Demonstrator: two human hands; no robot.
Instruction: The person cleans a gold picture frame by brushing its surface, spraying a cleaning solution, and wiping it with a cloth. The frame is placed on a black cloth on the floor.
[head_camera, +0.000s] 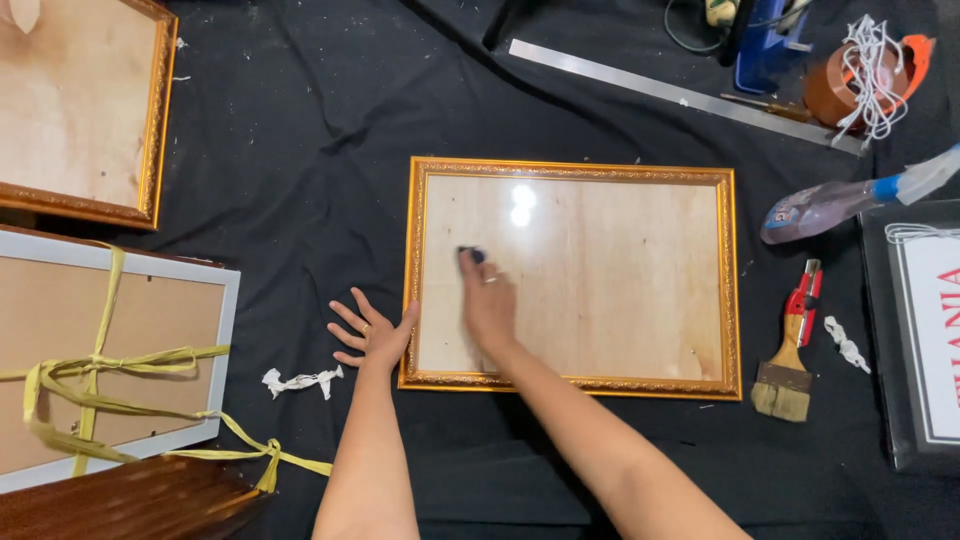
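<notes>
Frame: gold picture frame lies flat at the middle of the black cloth, its glossy pale panel facing up.
Right hand: rests on the panel near the left side, fingers closed on a small dark object, too blurred to identify.
Left hand: flat on the cloth, fingers spread wide, holding nothing, touching the frame's lower left edge.
Nearby: crumpled white scrap left of that hand; paintbrush right of the frame.
</notes>
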